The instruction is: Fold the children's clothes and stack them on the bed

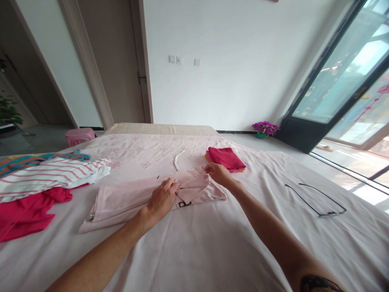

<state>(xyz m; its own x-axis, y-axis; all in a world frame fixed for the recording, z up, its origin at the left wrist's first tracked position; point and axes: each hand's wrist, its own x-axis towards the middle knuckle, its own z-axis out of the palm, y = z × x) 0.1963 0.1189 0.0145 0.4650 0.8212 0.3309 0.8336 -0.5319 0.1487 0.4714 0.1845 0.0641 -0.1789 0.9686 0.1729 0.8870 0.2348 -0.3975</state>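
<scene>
A pale pink garment (pixel 121 200) lies partly folded on the bed's pink floral sheet (pixel 188 251), with a bit of black print showing at its lower edge. My left hand (pixel 161 198) presses down on its middle, fingers curled into the fabric. My right hand (pixel 218 173) pinches the garment's upper right corner, which is lifted and turned over. Just beyond my right hand sits a folded magenta cloth (pixel 226 158).
At the left lie a red-and-white striped garment (pixel 51 175), a loose magenta garment (pixel 27 213) and a teal-orange patterned one (pixel 36 159). A white hanger (pixel 178 159) and a thin black wire hanger (pixel 316 198) rest on the sheet. Glass doors stand right; a pink stool (pixel 79 136) left.
</scene>
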